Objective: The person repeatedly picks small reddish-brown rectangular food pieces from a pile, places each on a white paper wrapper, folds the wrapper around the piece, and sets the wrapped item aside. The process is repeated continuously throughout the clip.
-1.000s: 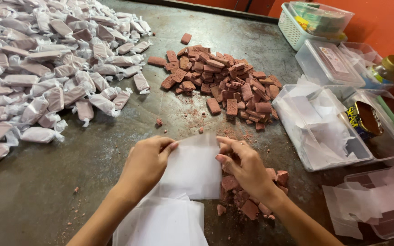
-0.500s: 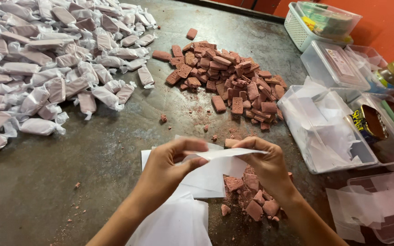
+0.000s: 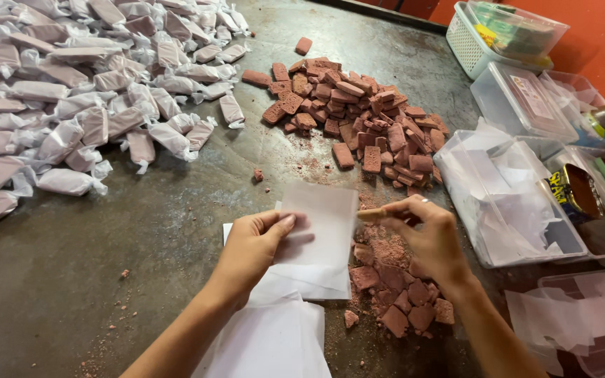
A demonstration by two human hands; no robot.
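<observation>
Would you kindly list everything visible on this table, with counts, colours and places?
wrapped pieces: many, pale pink in clear wrap, heaped far left
unwrapped bars: many, reddish brown, piled at centre
broken bar pieces: several, reddish brown, under the right hand
held sheet: one, translucent white, between both hands
paper stack: white, near edge
clear tubs: several, some holding white sheets, along the right
basket: one, white, far right
table: dark grey, crumb-strewn
left hand: pinching the sheet's left edge
right hand: at the sheet's right edge

Left hand (image 3: 253, 245) and right hand (image 3: 432, 234): bare, no gloves, rings or watch; forearms unsleeved; short, unpainted nails.
</observation>
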